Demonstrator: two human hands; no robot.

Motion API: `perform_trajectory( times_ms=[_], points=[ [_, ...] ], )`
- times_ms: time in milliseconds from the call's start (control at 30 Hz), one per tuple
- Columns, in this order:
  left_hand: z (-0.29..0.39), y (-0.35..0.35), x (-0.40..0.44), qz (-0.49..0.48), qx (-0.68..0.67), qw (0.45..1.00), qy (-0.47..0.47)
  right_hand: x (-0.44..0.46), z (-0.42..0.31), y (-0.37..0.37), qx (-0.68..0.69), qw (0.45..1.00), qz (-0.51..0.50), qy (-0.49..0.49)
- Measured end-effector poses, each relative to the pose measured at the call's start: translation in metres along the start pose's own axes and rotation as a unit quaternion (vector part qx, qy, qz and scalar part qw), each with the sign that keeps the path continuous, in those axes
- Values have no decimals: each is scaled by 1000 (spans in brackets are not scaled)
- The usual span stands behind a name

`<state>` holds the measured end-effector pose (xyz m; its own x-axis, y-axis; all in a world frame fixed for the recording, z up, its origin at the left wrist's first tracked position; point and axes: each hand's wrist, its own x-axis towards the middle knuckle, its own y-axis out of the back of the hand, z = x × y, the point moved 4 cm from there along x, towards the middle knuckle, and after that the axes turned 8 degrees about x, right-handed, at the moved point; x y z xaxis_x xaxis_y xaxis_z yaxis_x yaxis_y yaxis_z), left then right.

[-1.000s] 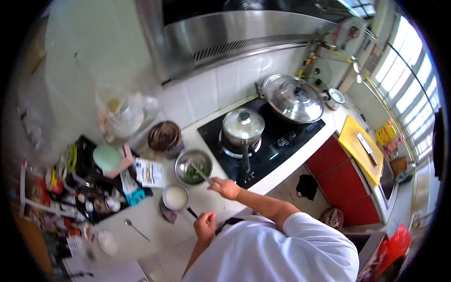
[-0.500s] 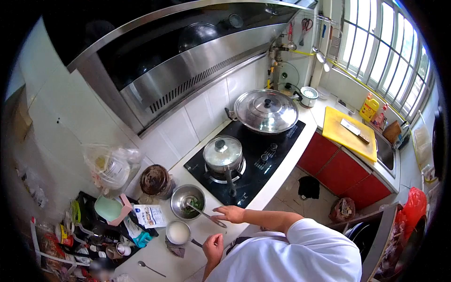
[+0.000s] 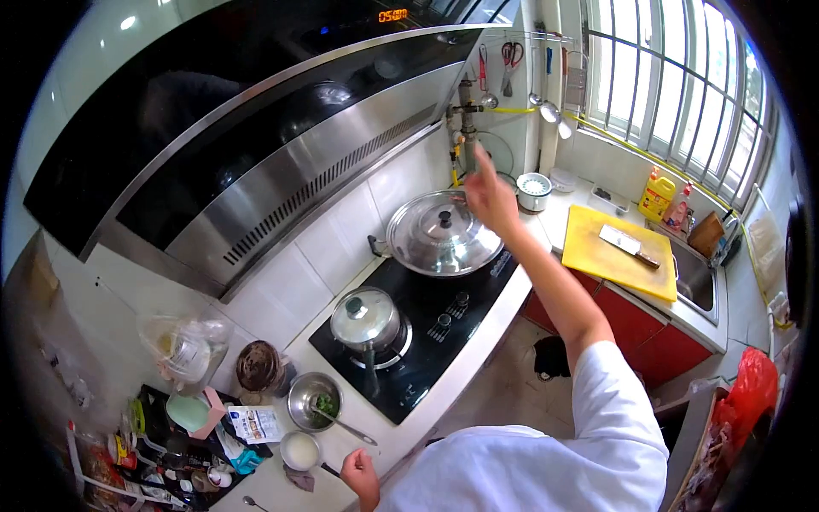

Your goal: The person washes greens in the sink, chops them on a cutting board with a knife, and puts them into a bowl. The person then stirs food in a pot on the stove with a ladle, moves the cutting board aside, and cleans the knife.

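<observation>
My right hand (image 3: 492,200) is raised above the stove, its index finger stretched upward toward the range hood (image 3: 316,145) and the other fingers folded; nothing shows in it. In the view it overlaps the right edge of a large lidded wok (image 3: 418,243). Low over the counter, my left hand (image 3: 362,476) has its fingers curled in, close to the handle of a small pan (image 3: 300,450) of white liquid. Beside that pan stands a steel bowl (image 3: 300,394) with chopped greens and a spoon (image 3: 357,433). A lidded saucepan (image 3: 365,320) sits on the near burner.
A yellow cutting board (image 3: 589,256) with a cleaver (image 3: 627,243) lies by the sink (image 3: 695,277). Left of the bowl are a dark-lidded jar (image 3: 260,367), a printed packet (image 3: 253,424) and a cluttered rack. Lit digits (image 3: 393,15) show on the hood.
My right hand has risen from beside the bowl's spoon to above the wok. The view has tilted up, showing more of the hood. My left hand stays near the small pan's handle.
</observation>
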<state>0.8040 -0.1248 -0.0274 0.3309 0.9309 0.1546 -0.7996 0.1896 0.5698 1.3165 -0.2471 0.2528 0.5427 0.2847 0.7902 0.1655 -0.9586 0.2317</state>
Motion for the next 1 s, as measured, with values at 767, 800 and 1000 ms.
perform_trajectory(
  times_ms=[767,800,1000],
  points=[
    [179,-65,13,25,-5,982,-189,191,-52,15,-97,994,38,29],
    [185,-71,14,8,-1,978,-210,180,-47,14,-73,994,71,49],
    [219,-104,1,-74,28,959,-274,39,1,15,50,992,-117,8]
  ],
)
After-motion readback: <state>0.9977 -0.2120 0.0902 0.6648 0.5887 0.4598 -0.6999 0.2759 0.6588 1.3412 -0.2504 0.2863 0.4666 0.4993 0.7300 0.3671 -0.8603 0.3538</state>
